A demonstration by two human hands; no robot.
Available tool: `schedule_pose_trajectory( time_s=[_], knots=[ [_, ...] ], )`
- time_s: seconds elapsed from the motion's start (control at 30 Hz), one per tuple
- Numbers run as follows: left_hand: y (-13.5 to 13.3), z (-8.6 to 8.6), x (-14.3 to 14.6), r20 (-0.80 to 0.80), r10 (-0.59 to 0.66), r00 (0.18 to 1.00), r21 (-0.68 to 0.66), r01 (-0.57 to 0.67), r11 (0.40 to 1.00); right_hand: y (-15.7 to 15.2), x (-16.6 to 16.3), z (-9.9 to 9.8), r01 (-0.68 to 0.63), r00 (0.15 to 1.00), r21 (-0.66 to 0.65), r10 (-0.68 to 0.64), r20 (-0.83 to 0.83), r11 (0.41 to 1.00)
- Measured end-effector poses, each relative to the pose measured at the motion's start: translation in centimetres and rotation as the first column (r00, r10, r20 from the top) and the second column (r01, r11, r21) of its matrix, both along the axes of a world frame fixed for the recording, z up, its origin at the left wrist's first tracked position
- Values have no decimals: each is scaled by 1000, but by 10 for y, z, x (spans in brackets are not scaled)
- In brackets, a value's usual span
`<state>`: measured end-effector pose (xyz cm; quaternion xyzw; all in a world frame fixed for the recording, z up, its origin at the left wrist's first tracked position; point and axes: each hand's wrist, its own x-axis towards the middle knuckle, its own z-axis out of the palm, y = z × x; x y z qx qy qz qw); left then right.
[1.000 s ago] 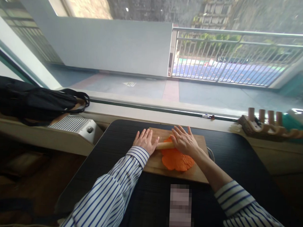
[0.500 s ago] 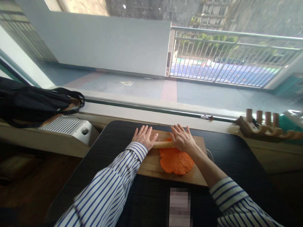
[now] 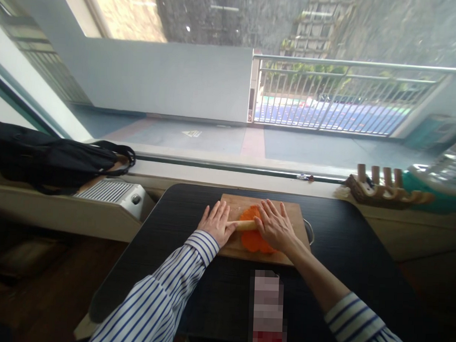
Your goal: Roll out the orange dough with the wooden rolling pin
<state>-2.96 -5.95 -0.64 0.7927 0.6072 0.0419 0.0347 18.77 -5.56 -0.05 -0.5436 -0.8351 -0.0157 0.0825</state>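
Both hands, the left hand (image 3: 214,224) and the right hand (image 3: 276,225), lay palm-down with fingers stretched out and a little spread, not curled round anything. Beneath them ran a rolling pin (image 3: 244,225), its bare middle showing between the thumbs and its ends hidden under the palms. The orange dough (image 3: 253,241) was under the pin and partly under the right hand, right of the centre of the frame and below its middle. It was already a flat, broad patch, so much of the flattening looked done. Its outline was uneven, and the pressing seemed unfinished with the pin in use; the thickness could not be judged. No cut pieces showed in the visible part.

Around the dough, the wooden board (image 3: 295,218) had bare wood on either side, and it sat on a dark table (image 3: 345,250). Striped sleeves (image 3: 203,250) reached in from the lower edge of the frame.

No brand or word could be read. At the bottom, right of centre, a pixelated patch (image 3: 268,307) hid whatever was there. Higher up, a small tube (image 3: 304,177) on the sill (image 3: 213,177) had markings too small to make out, and left of upper centre, a pale triangle sign (image 3: 192,133) on the floor outside was equally unreadable.
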Motion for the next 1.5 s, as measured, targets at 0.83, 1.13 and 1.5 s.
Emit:
schedule_pose_trajectory(
  time_s=[0.83,1.13,1.5],
  knots=[
    [29,5,8,-23,125,992,-15,-125,992,28,-5,2,63,998,-45,-63,-4,997],
    [67,10,11,-33,174,984,-86,-177,981,52,-8,5,121,991,-105,-126,-50,987],
    [100,6,9,-12,150,989,-120,-150,981,69,-9,3,179,977,-143,-193,-88,973]
  ],
)
